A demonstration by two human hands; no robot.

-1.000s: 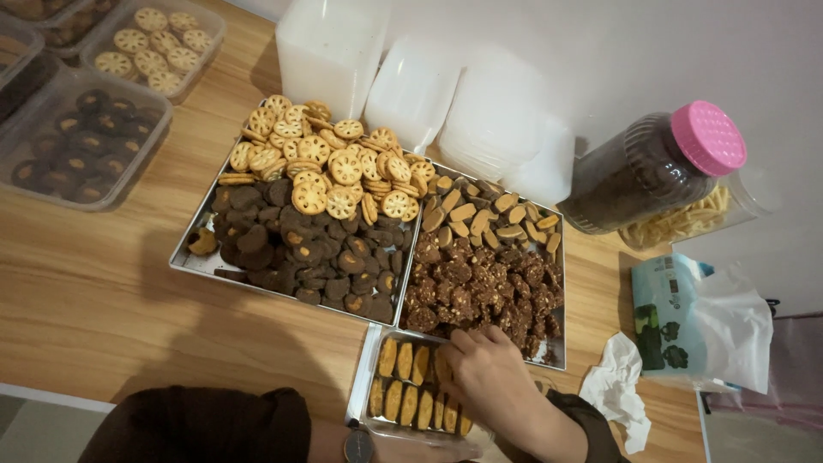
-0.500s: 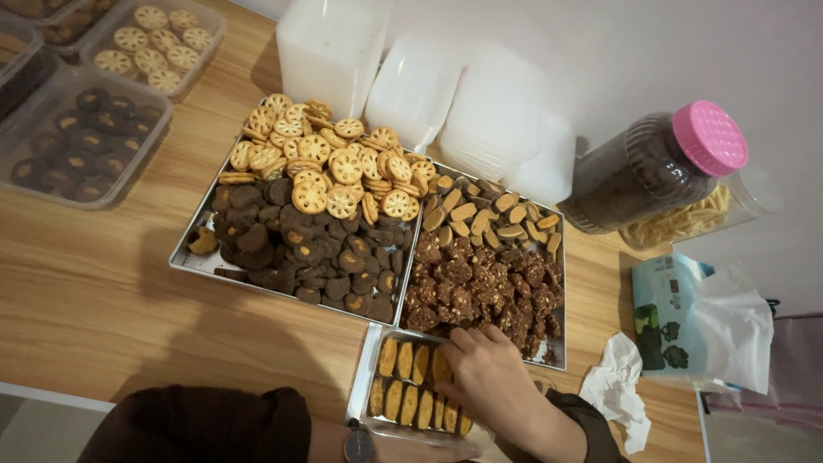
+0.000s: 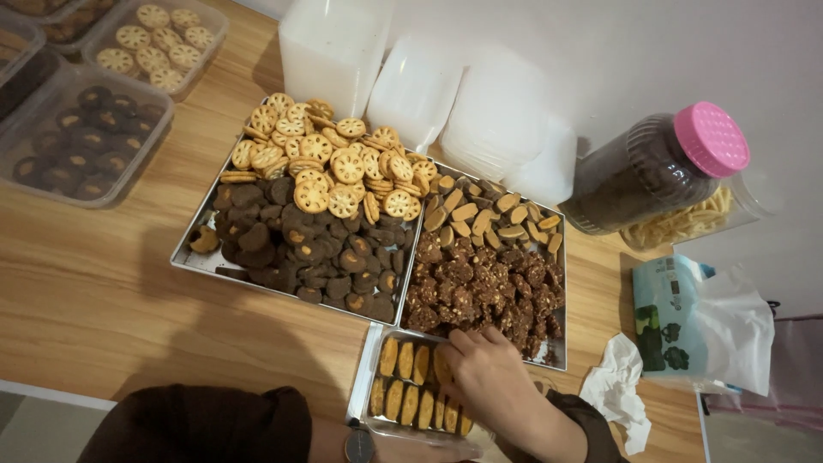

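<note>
Two hands: right hand [image 3: 490,381] lies knuckles-up with its fingers curled down onto the oval biscuits [image 3: 403,386]; whether it pinches one cannot be told. Left hand is hidden at the lower edge (only the wristwatch [image 3: 358,447] and dark sleeve [image 3: 197,424] show), so its grip cannot be told either.
Thing in hand: small clear tub [image 3: 371,377] at 6 o'clock on the desk [image 3: 86,300], touching the near edge of the trays, with the biscuits standing on edge in two rows.
Step, as judged: setting biscuits into the tub's rows, the tub looking nearly full.
Next move calls for: a light touch, since the rows are tight and a nudge could tip neighbours.
In the way: right steel tray [image 3: 557,358] of dark clustered cookies, just beyond the fingertips at 12 o'clock.
Around: left steel tray [image 3: 193,257] with lattice-topped and dark round cookies at 11 o'clock; filled clear tubs [image 3: 81,146] at 10; white containers [image 3: 330,51] at 12; pink-lidded jar [image 3: 651,171] at 2; tissue pack [image 3: 677,317] and crumpled tissue [image 3: 613,386] at 3.
</note>
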